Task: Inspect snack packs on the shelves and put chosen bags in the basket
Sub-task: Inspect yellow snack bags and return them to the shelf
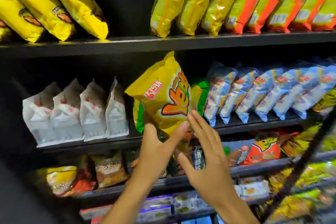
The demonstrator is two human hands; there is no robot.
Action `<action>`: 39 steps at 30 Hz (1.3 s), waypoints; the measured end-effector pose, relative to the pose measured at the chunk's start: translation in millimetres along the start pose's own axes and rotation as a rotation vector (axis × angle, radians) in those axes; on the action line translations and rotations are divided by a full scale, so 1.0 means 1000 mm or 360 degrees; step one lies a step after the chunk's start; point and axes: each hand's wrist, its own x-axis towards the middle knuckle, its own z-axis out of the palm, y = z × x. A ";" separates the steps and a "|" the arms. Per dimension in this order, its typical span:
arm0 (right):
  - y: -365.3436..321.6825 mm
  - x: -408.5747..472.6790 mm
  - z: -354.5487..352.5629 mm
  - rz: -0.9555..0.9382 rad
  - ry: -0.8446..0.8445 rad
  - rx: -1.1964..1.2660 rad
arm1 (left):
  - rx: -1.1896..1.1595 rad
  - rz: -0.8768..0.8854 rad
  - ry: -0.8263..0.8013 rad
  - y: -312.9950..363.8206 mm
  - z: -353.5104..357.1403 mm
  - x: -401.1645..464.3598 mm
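Observation:
A yellow snack bag (163,96) with orange lettering is tilted out in front of the middle shelf. My left hand (158,147) grips its lower edge, thumb on the front and fingers behind. My right hand (205,151) is beside it with straight fingers, its fingertips near the bag's lower right corner. Green and yellow bags (200,92) of a similar kind stand behind it on the shelf. No basket is in view.
White packs (72,112) stand left on the middle shelf (91,143), light blue bags (263,92) right. Yellow bags (45,3) and yellow-orange bags (236,2) lean on the top shelf (163,42). Lower shelves hold mixed packs (261,149).

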 end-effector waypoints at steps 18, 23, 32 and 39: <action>0.002 0.030 0.004 0.0723 -0.0245 0.1075 | -0.0102 -0.0382 -0.0487 -0.041 -0.060 -0.008; 0.000 0.018 0.016 0.0669 -0.0050 0.1103 | -0.0147 -0.0246 -0.0276 -0.033 -0.059 -0.010; -0.001 0.007 0.015 0.0658 -0.0047 0.1158 | 0.0062 -0.0061 0.0070 -0.044 -0.050 -0.019; 0.002 0.008 0.012 0.0731 0.0190 0.0937 | 0.0150 -0.0044 -0.0037 -0.051 -0.045 -0.031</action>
